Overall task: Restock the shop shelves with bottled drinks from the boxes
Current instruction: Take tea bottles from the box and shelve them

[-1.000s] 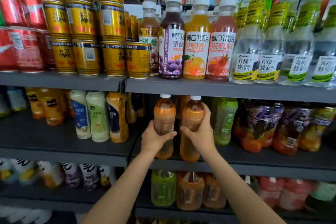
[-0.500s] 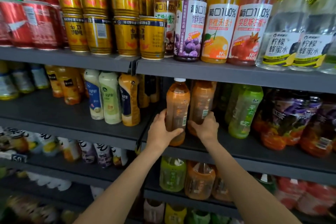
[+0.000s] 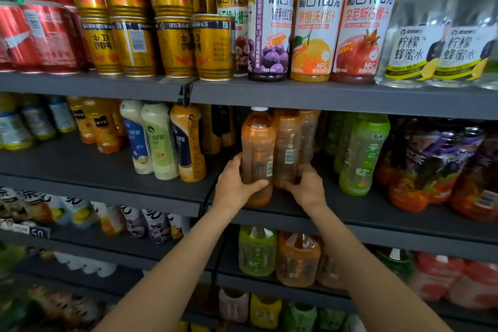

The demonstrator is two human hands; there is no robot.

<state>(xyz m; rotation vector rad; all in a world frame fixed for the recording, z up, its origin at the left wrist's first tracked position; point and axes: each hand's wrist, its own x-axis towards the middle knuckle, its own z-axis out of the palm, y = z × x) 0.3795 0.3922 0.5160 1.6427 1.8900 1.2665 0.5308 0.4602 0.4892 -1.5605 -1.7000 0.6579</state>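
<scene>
Left hand grips upright orange bottle, cap up.

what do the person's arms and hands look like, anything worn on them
Both forearms are bare to the bottom edge of the picture: no sleeves show. The left hand and right hand wear no gloves, and no watch, bracelet or ring shows on them.

amber bottles, dark grey shelf
</scene>
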